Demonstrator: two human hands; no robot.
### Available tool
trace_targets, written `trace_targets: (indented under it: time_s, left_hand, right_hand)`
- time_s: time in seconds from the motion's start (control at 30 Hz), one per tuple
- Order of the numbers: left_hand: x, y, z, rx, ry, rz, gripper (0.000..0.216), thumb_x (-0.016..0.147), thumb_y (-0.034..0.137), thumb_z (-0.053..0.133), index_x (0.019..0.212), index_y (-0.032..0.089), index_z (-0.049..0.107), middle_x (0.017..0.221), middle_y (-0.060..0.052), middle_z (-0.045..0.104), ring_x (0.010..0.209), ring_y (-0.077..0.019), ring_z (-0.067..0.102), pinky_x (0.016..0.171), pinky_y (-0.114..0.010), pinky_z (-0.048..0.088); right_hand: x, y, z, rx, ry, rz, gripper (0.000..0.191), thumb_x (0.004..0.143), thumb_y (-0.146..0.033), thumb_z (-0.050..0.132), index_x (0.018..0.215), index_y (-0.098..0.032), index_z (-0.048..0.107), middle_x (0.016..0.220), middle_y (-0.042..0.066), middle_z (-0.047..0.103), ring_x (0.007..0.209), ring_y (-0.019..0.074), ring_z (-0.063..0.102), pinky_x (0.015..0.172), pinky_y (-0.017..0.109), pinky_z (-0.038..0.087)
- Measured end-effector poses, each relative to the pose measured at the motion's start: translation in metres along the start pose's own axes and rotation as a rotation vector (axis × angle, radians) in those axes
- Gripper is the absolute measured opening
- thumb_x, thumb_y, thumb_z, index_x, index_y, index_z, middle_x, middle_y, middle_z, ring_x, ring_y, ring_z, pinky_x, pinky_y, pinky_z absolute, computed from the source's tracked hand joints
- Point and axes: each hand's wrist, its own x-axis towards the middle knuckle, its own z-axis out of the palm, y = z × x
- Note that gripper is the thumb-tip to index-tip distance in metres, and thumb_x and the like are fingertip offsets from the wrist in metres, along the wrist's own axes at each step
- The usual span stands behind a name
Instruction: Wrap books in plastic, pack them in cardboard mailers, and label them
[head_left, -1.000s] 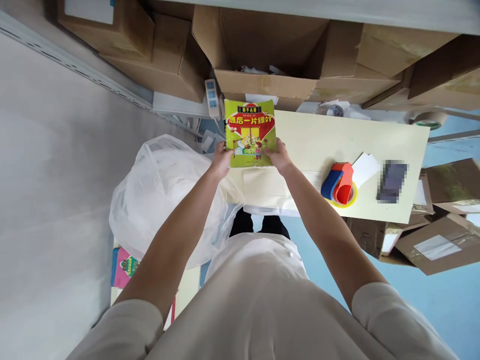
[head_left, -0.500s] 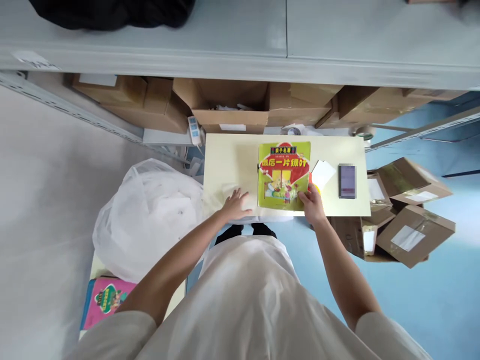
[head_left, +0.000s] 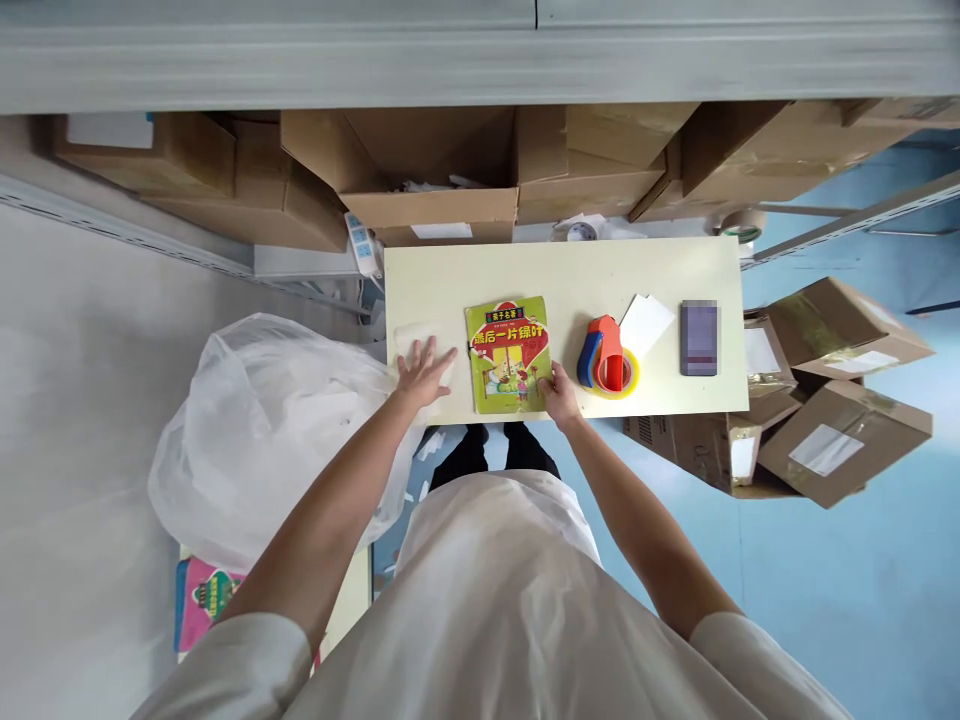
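Note:
A green and red picture book (head_left: 508, 353) lies flat on the pale yellow table (head_left: 562, 275), near its front edge. My right hand (head_left: 559, 392) pinches the book's lower right corner. My left hand (head_left: 422, 368) lies open with fingers spread on a thin clear plastic sleeve (head_left: 415, 345) just left of the book. A red and blue tape dispenser (head_left: 606, 357) with a yellow roll sits right of the book.
A white card (head_left: 645, 322) and a dark phone (head_left: 699, 337) lie further right. Open cardboard boxes (head_left: 442, 170) stand behind the table under a grey shelf. A big white plastic bag (head_left: 262, 420) sits left; taped boxes (head_left: 832, 440) right; a pink book (head_left: 202, 610) lies below left.
The book went from held up in both hands to flat on the table. My left hand let go and now rests on the plastic sleeve.

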Motion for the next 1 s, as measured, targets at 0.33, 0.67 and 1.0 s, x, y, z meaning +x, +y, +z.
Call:
trace_targets:
  time_s: [0.33,0.67,1.0]
  left_hand:
    - [-0.026,0.072,0.014,-0.221,-0.01,0.01,0.081,0.081,0.045,0.057,0.148,0.017,0.022,0.156,-0.019,0.014,0.141,-0.0385,0.018,0.109,-0.051,0.029]
    - [-0.03,0.08,0.03,-0.299,-0.021,-0.051,0.084,0.077,0.042,0.06,0.147,0.018,0.02,0.153,-0.018,0.015,0.138,-0.0406,0.02,0.106,-0.051,0.029]
    - [-0.019,0.143,0.017,-1.157,0.036,0.182,0.065,0.082,0.051,0.056,0.139,0.024,0.04,0.14,-0.014,0.038,0.121,-0.0279,0.048,0.101,-0.042,0.042]
  right_hand:
    - [0.008,-0.001,0.015,-0.3,0.288,0.025,0.039,0.062,-0.02,0.057,0.1,-0.02,0.047,0.109,0.013,0.058,0.107,0.0283,0.053,0.094,0.049,0.044]
    - [0.031,-0.03,-0.002,0.103,-0.06,0.281,0.029,0.052,-0.029,0.069,0.078,-0.017,0.06,0.074,0.002,0.066,0.073,0.0216,0.062,0.066,0.036,0.052]
    - [-0.014,-0.094,-0.04,-0.04,0.082,0.101,0.031,0.062,-0.031,0.069,0.087,-0.02,0.055,0.082,0.002,0.063,0.061,0.0136,0.057,0.054,0.027,0.047]
